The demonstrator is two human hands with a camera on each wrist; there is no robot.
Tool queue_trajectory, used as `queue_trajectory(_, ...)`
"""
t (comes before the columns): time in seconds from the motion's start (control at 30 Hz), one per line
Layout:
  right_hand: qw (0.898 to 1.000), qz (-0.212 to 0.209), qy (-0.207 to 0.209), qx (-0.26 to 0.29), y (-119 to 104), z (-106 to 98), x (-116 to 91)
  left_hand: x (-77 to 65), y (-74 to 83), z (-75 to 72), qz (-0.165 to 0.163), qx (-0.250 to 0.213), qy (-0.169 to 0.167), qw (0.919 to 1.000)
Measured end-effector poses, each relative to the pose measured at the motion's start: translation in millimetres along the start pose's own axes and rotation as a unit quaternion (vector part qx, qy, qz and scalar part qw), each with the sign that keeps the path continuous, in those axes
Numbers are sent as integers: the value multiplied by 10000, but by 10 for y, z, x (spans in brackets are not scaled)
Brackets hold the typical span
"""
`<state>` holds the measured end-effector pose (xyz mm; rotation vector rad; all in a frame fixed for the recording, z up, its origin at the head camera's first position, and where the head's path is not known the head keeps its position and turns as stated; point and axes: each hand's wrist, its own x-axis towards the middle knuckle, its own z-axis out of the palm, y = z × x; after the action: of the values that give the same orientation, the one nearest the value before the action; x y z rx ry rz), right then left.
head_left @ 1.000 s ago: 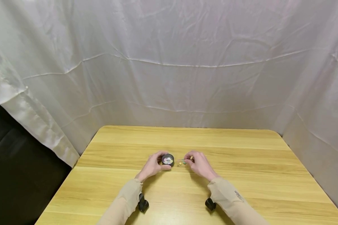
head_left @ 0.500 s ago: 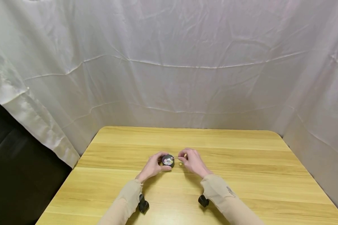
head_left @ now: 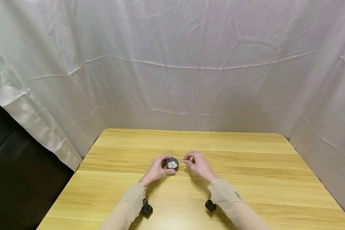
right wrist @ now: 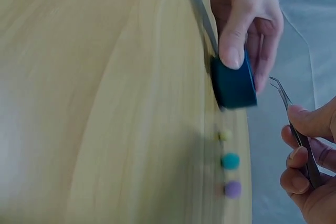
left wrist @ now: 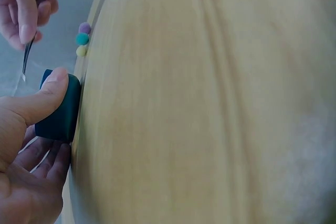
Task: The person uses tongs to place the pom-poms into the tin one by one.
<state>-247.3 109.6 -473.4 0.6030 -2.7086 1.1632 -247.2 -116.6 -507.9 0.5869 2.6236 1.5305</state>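
Observation:
My left hand (head_left: 157, 170) grips a small dark round container (head_left: 172, 168) on the table, thumb on the near side and fingers on the far side. Pale and coloured pieces show inside it in the head view. My right hand (head_left: 199, 165) pinches thin metal tweezers (right wrist: 299, 135) with bent tips. Those tips are slightly apart by the container's upper rim, with nothing visible between them. Right of the container lie a yellow pom-pom (right wrist: 224, 135), a teal pom-pom (right wrist: 230, 161) and a purple pom-pom (right wrist: 232, 189) in a row. In the head view my right hand hides the teal and purple ones.
The wooden table (head_left: 247, 172) extends around both hands. Pale curtains (head_left: 189, 80) hang behind and beside it. A dark surface (head_left: 14, 166) shows at far left. In the right wrist view a grey strip (right wrist: 200, 11) runs up to the container.
My right hand has brought the tweezers from beside the pom-poms left to over the container, then drawn slightly back right. My left hand stays on the container.

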Motion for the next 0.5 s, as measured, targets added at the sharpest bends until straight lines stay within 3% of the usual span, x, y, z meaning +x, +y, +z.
queue_trajectory(0.3,9988,376,83,-296,480,-448,-251,-1,0,3,-3,-108,-7,9999)
queue_trajectory(0.5,9981,384,-31,-490,597,-515,-311,-5,2,5,-32,-103,4,9999)
